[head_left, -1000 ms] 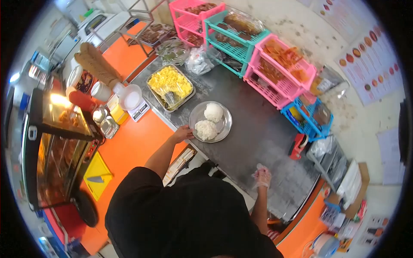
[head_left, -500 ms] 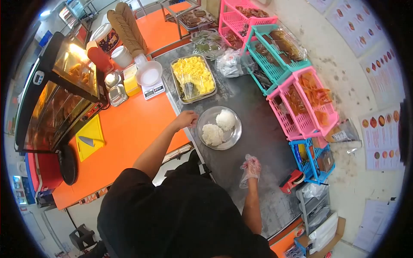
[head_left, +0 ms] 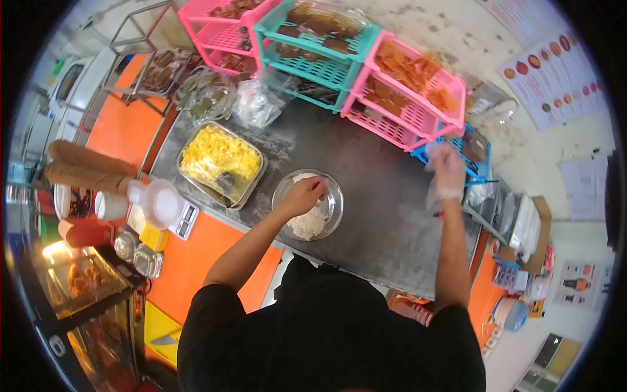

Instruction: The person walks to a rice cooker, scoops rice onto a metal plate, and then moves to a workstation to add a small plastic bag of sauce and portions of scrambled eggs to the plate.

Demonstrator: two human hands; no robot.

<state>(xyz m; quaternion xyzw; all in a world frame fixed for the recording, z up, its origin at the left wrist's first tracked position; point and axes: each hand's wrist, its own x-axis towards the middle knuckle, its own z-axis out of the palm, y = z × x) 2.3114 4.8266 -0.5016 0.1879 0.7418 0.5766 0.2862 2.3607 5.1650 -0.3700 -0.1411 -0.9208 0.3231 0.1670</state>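
Observation:
A round metal plate (head_left: pixel 334 212) with cooked white rice (head_left: pixel 307 224) on it sits on the dark metal worktop. My left hand (head_left: pixel 305 196) is over the plate, its fingers curled in and covering part of the rice; what they hold, if anything, is hidden. My right hand (head_left: pixel 448 171), in a clear plastic glove, is raised at the right in front of the blue basket (head_left: pixel 475 149). Motion smears its fingers. Left of the plate stands a metal tray of yellow scrambled egg (head_left: pixel 219 157), with a dark-handled utensil (head_left: pixel 228 183) lying in it.
Pink basket racks (head_left: pixel 398 91) and a teal one (head_left: pixel 313 65) line the wall, holding packaged food. Plastic bags (head_left: pixel 256 103) lie behind the egg tray. A kitchen scale (head_left: pixel 187 219) and a lit food warmer (head_left: pixel 85 281) stand on the orange counter at left.
The view has turned, shifting the worktop and racks leftward. My left hand has moved from the plate's edge to over the rice. My gloved right hand has gone from the worktop toward the blue basket.

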